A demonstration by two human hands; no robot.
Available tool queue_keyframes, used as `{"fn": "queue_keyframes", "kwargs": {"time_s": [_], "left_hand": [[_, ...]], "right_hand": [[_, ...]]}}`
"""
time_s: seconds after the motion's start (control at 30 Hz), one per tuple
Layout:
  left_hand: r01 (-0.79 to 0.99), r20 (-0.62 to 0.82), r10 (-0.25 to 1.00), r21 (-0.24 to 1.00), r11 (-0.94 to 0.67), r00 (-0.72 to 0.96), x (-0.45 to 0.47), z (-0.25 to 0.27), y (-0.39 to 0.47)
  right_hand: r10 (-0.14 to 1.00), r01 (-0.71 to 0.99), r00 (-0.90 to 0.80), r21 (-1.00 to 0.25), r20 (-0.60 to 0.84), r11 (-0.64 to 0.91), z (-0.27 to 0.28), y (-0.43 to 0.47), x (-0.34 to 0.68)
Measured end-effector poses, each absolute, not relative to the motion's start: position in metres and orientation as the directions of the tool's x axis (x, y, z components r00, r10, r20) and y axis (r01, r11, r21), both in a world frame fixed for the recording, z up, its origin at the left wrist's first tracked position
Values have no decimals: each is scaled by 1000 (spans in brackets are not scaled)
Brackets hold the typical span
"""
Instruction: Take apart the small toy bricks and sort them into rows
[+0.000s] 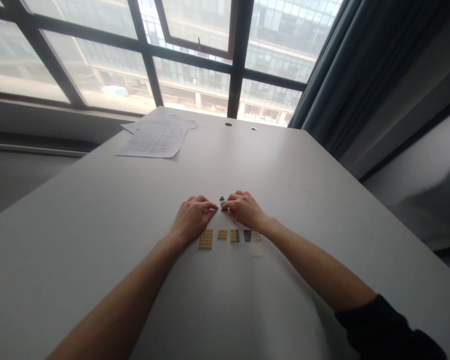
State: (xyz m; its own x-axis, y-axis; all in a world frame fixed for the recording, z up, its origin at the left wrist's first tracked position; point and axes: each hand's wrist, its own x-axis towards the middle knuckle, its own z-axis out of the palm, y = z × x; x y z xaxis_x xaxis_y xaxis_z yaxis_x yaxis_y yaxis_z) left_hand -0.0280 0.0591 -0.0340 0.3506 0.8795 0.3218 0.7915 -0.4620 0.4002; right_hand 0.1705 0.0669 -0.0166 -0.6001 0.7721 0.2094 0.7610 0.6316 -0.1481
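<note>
My left hand point(195, 217) rests over the white table with thumb and fingertips pinched together; whatever is between them is too small to make out. Facing it, my right hand point(244, 209) has its fingertips closed on a small dark building brick point(224, 209). Just beyond the fingertips lie more small dark pieces point(222, 199). Nearer me is a row of studded building plates: a large tan plate point(206, 240), a smaller tan plate point(222, 234), a tan-and-grey plate point(234, 236), a dark grey plate point(247, 235) and a pale tan plate point(256, 236), partly beside my right wrist.
A pale flat piece point(257, 249) lies at the near right end of the row. Printed paper sheets point(153, 140) are spread at the far left of the white table point(97, 210). Two round cable holes point(228, 124) sit near the far edge, below large windows. A dark curtain point(333, 75) hangs on the right.
</note>
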Motion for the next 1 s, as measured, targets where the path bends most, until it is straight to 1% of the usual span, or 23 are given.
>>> {"fn": "queue_keyframes", "kwargs": {"time_s": [0.13,0.33,0.53,0.8,1.0], "left_hand": [[780,332,861,381,-497,387,-24,-31,56],[763,316,826,328,-557,467,-14,-25,49],[725,321,782,301,-619,535,-6,-24,41],[721,294,764,260,-642,574,-2,-22,38],[718,305,754,245,-652,581,-1,-22,38]], "right_hand": [[775,766,-595,-143,212,627,-16,64,176],[797,786,-576,-146,181,601,-11,54,185],[781,765,-597,-164,183,623,-10,47,188],[794,769,-589,-196,150,608,-4,41,192],[796,763,-586,-226,155,606,-5,38,194]]}}
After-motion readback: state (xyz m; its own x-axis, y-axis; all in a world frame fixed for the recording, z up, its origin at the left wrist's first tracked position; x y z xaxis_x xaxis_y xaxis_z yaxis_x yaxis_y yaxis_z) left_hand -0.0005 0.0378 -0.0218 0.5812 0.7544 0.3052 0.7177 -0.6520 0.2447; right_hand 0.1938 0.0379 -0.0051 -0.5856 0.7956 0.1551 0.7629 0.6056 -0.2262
